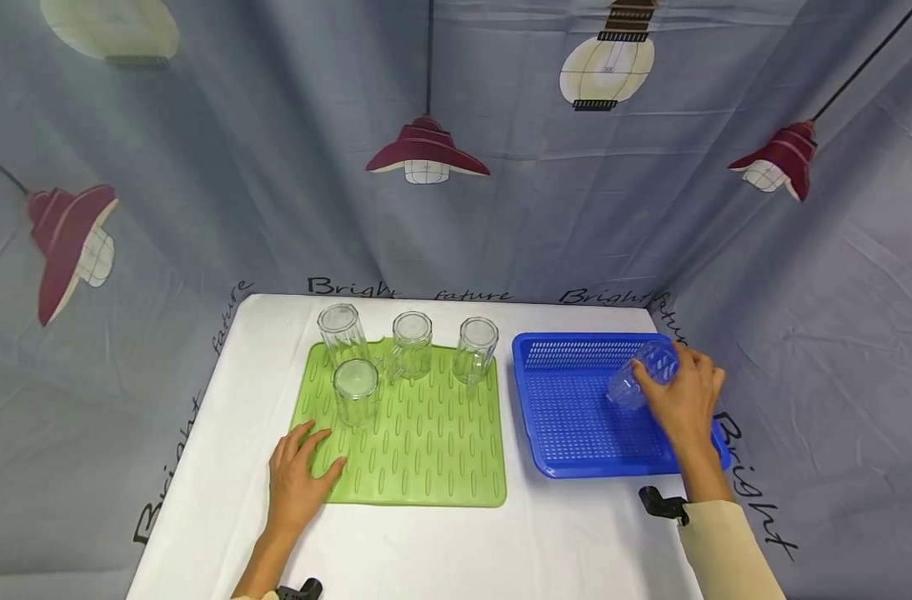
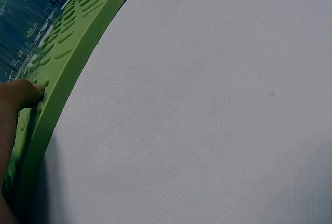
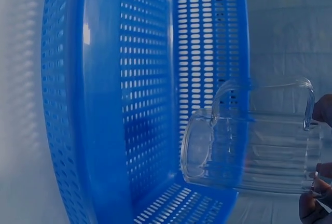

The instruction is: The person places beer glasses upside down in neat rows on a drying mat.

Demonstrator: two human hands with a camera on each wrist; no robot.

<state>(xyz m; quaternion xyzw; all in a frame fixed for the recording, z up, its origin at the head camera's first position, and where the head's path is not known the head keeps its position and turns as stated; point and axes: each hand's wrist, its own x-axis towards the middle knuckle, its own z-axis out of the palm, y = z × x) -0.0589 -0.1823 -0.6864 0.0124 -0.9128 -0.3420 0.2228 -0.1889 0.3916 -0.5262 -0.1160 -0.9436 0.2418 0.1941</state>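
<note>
My right hand (image 1: pixel 684 398) holds a clear glass mug (image 1: pixel 639 379) by one end, over the right part of a blue perforated basket (image 1: pixel 564 417). The mug is tilted, and the right wrist view shows its handle (image 3: pixel 264 83). Spread fingers of my left hand (image 1: pixel 294 482) lie at the front left corner of a green ridged mat (image 1: pixel 426 467). In the left wrist view its thumb (image 2: pixel 26 94) touches the mat. Several clear mugs stand on the mat: one (image 1: pixel 356 396) nearest my left hand, others at the back left (image 1: pixel 341 331), middle (image 1: pixel 413 350) and right (image 1: pixel 475 350).
Mat and basket lie side by side on a white-covered table (image 1: pixel 396 550), with a narrow strip of cloth between them. A grey-blue curtain (image 1: pixel 276 167) printed with lamps encloses the back and sides.
</note>
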